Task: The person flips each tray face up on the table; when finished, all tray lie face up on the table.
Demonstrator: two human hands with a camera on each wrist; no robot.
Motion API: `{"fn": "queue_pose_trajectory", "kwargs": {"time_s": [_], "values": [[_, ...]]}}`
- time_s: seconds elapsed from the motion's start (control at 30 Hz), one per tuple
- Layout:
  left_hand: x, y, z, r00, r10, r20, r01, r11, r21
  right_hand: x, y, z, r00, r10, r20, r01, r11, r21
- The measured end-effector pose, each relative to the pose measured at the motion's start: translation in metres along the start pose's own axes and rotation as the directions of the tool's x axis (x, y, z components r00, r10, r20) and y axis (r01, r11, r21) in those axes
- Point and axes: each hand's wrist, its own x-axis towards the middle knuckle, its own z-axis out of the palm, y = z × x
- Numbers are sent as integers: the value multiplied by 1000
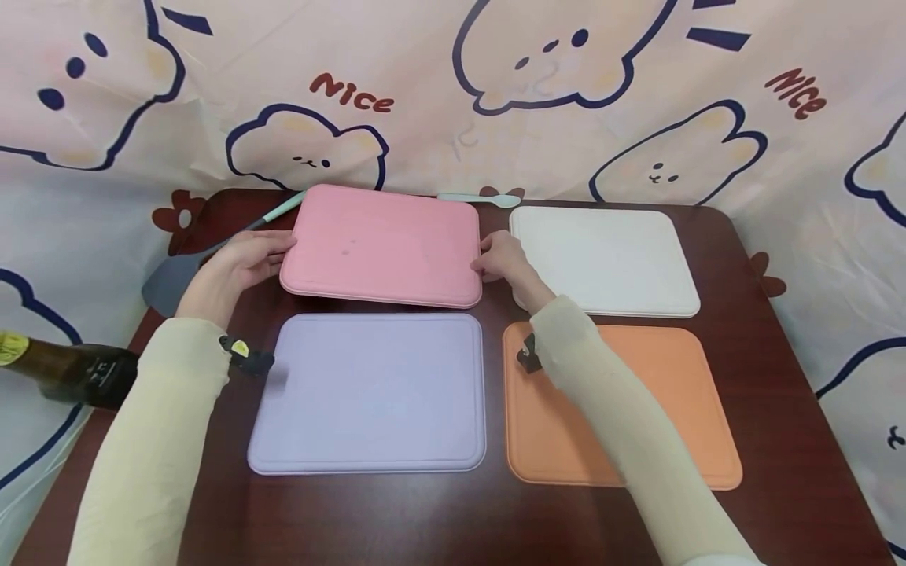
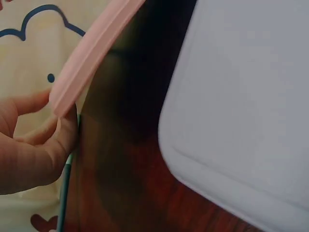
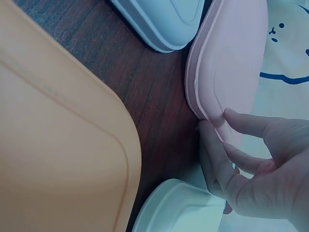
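Head cam: the pink board (image 1: 385, 245) is a soft-pink rounded rectangle, thin line just inside the rim, couple of faint darker smudges left of centre. It's beyond the lavender board (image 1: 375, 393) and left of the white board (image 1: 609, 259). Hands are apart, both clamped on it: left hand (image 1: 244, 263) on its left edge, right hand (image 1: 504, 259) on its right.

Left wrist cam: seen edge-on, it's kinda chunky, ridged side, tilted, corner pinched.

Right wrist cam: paler pink here, stepped edge, thumb and fingers pinching the rounded corner.
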Motion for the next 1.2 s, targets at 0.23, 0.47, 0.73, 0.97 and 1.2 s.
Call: {"fn": "queue_pose_trajectory", "kwargs": {"time_s": [0.23,0.47,0.73,0.97,1.2], "values": [[-9,10,1,998,27,59,-25,999,-27,-1,4,0,999,-30,-27,30,999,-14],[-21,24,10,993,50,111,-43,997,-64,-8,6,-1,995,-93,-36,92,995,-29],[-33,38,22,989,96,114,-86,993,-87,-21,6,-3,965,-241,-102,229,966,-117],[-45,48,34,986,137,94,-126,986,-109,-46,-9,14,826,-532,-189,515,847,-132],[-52,56,44,984,165,69,-160,985,-68,-84,-38,49,603,-779,-171,742,627,-239]]}}
